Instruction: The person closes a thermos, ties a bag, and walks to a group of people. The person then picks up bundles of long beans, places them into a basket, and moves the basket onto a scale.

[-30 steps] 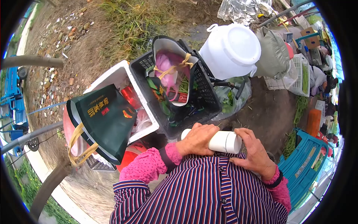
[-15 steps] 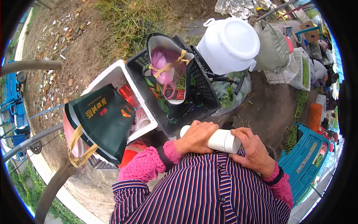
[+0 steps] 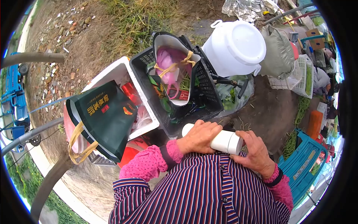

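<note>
A white cylindrical bottle lies almost level in front of my striped shirt, with a seam near its right end. My left hand wraps over its body, fingers round the far side. At the right end, my right hand grips the cap part between thumb and fingers. Just beyond my hands stands a black crate holding an open bag with pink plastic and green beans inside.
A dark green bag leans over a white foam box at the left. A white barrel stands beyond the crate. At the right are a teal crate, a white basket, an orange object and a crouching person.
The view has shifted slightly, so the crates and barrel sit a little further right. Both hands keep their hold on the bottle, with hardly any change in grip.
</note>
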A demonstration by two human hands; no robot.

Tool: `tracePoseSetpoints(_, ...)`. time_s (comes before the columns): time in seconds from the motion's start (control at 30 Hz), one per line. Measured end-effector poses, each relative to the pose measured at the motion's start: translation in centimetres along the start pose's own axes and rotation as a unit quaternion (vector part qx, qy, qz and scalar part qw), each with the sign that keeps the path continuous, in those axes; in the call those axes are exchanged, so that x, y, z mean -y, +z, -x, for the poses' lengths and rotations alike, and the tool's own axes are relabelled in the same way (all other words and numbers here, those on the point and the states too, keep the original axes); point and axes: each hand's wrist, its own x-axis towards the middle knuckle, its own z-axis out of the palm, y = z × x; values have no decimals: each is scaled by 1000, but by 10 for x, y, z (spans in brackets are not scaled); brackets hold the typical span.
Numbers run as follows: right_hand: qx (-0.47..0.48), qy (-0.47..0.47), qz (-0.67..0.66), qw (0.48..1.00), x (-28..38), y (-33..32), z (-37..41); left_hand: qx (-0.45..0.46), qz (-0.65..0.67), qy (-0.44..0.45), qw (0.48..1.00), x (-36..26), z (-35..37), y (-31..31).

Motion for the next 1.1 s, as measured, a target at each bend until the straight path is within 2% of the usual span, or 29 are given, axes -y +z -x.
tracePoseSetpoints(0.07, 6, 29, -45, 999, -5, 4, 0, 1, -1, -2, 1000, -1, -2, -1)
tracePoseSetpoints(0.2, -14, 163, -262, 951, -18, 22, -1, -4, -19, -8, 1000, -1, 0, 0)
tracePoseSetpoints(0.27, -50, 200, -339, 918, -27, 39, 0, -4, -41, -9, 999, -1, 0, 1)
tracePoseSetpoints(0.37, 21, 331, -432, 839, -22, 28, -6, 8, -83, -13, 996, -1, 0, 0)
tracePoseSetpoints(0.47, 30, 384, -483, 786, -25, 34, -3, 16, -109, -11, 994, -1, 0, 0)
tracePoseSetpoints(0.57, 64, 404, -494, 768, -22, 31, -4, 23, -121, -6, 992, -1, -1, 0)
tracePoseSetpoints(0.67, 42, 401, -530, 746, -32, 45, -1, 16, -125, -5, 992, -2, 1, 0)
tracePoseSetpoints(0.77, 132, 379, -573, 715, -38, 43, -3, -1, -129, -10, 992, -3, 3, -1)
tracePoseSetpoints(0.87, 146, 314, -600, 722, -23, 30, -6, -37, -102, -25, 994, -5, 7, -11)
tracePoseSetpoints(0.93, 95, 274, -643, 709, -17, 33, -9, -74, -52, -46, 995, -3, 7, -26)
tracePoseSetpoints(0.97, 67, 254, -664, 701, -16, 34, -10, -59, -13, -96, 994, -8, 4, -44)
tracePoseSetpoints(1.03, 44, 237, -658, 713, -32, 40, -6, -173, 104, -116, 973, 1, 4, -53)
tracePoseSetpoints(1.1, 14, 244, -650, 719, -42, 49, -1, -309, 165, -103, 931, 0, -2, -74)
